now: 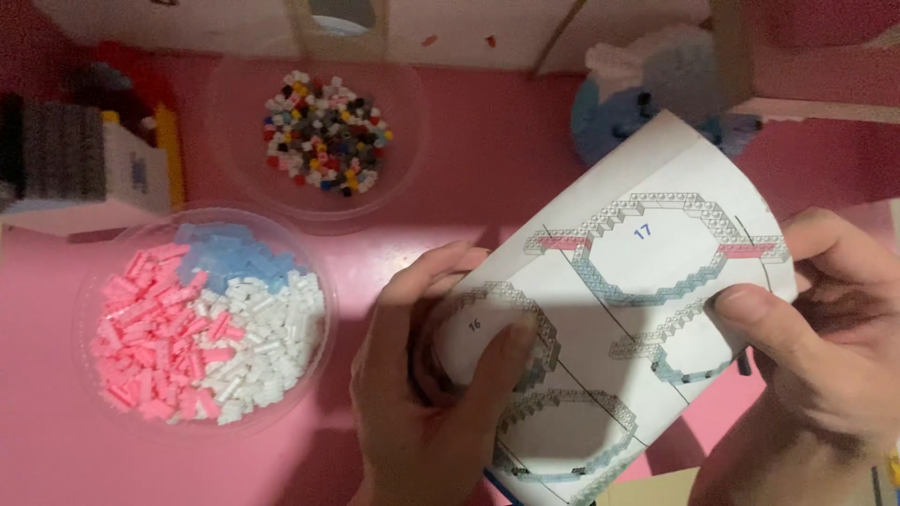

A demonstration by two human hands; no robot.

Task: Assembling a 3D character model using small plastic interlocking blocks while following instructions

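We hold the sheet (619,309) curled between both hands: left hand (427,375) clasps its lower-left edge, thumb on top; right hand (825,328) pinches its right edge. Left of the sheet sits a bowl (94,375) of pink, white and blue bricks; above that, a bowl (234,103) of mixed bricks. Behind the sheet, a blue model (647,84)

Matt printed paper sheet (619,309); clear glossy plastic bowls (94,281) (holding small smooth plastic bricks (211,323)); smooth pink tabletop (487,159).
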